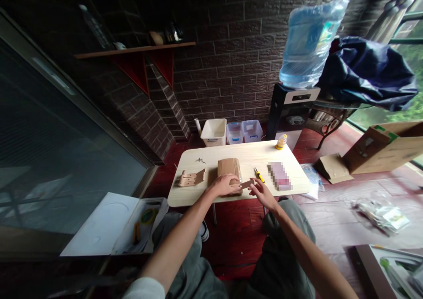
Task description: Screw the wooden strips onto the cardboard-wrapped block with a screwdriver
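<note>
On the pale wooden table [194, 198] lies a brown box-like block [228, 167] near the middle. My left hand [226, 184] rests over its front part, fingers closed at one end of a small light-brown strip [246, 185]. At the strip's other end, my right hand [261, 190] pinches it between thumb and fingers. A yellow and black tool [259, 174] lies just beyond my right hand. Several wooden-coloured pieces with holes [192, 177] sit at the table's left, with small screws [200, 160] behind them. To the right is a pinkish, blurred-out packet [280, 176].
A small yellow-based bottle [281, 142] stands at the table's back right corner. Behind the table are a cream bin [214, 131] and clear plastic bins [251, 130]. An open white case [102, 224] is at left; a cardboard box [380, 149] is at right.
</note>
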Demonstrator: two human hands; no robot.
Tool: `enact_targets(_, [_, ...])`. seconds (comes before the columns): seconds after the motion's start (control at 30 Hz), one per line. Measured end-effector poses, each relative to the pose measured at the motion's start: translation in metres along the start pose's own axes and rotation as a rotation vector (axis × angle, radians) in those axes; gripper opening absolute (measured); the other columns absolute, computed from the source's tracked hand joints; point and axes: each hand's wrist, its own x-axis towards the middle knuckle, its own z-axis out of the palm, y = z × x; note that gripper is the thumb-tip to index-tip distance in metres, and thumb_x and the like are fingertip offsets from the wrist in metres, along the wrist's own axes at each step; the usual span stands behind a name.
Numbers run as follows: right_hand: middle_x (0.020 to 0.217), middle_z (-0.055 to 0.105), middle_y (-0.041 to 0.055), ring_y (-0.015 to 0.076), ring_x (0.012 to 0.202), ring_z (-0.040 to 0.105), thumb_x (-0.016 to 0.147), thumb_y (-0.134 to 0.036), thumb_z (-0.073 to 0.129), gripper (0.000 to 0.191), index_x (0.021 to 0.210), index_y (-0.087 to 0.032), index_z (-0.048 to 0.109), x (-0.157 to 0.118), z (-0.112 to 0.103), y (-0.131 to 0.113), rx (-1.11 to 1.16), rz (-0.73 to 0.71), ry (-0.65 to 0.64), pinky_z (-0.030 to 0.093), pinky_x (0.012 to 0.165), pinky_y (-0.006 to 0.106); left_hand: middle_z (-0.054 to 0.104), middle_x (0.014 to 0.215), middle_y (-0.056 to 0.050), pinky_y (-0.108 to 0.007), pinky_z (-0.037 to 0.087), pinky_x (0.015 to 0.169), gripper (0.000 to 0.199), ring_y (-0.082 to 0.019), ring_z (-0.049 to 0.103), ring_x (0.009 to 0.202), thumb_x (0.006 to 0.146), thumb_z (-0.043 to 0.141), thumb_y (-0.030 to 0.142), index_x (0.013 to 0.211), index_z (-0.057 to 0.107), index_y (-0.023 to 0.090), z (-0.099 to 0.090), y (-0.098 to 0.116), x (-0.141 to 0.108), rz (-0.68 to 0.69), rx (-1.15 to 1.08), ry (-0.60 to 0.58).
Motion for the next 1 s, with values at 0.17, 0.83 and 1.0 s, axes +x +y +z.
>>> enact_targets(0.17, [0.097,0.070,0.0109,0.0222,0.081,0.069,0.094,-0.070,0.032,0.068,0.135,-0.020,0.053,0.007,-0.002,0.019,0.197,0.058,0.030,0.055,0.077,0.040,0.074,0.109,-0.004,-0.028,0.049,0.094,0.031,-0.018,0.067,0.101,0.093,0.054,0.043,0.102,0.074,0.021,-0.015,0.002,0.012,-0.009,-0.123,0.068])
enact_targets(0.83, [0.094,0.071,0.0092,0.0220,0.082,0.067,0.095,-0.072,0.028,0.071,0.129,-0.019,0.060,0.018,0.010,0.030,0.319,0.126,-0.014,0.052,0.076,0.037,0.073,0.095,0.000,-0.025,0.046,0.077,0.016,-0.017,0.065,0.089,0.085,0.067,0.032,0.097,0.076,0.029,-0.003,0.021,0.027,0.132,0.219,-0.136])
enact_targets(1.0, [0.096,0.072,0.0095,0.0218,0.082,0.067,0.094,-0.073,0.028,0.072,0.129,-0.019,0.060,0.014,0.007,0.029,0.308,0.141,-0.008,0.053,0.077,0.037,0.074,0.097,0.000,-0.024,0.046,0.075,0.016,-0.017,0.065,0.086,0.087,0.065,0.033,0.096,0.077,0.029,-0.010,0.019,0.025,0.110,0.241,-0.118])
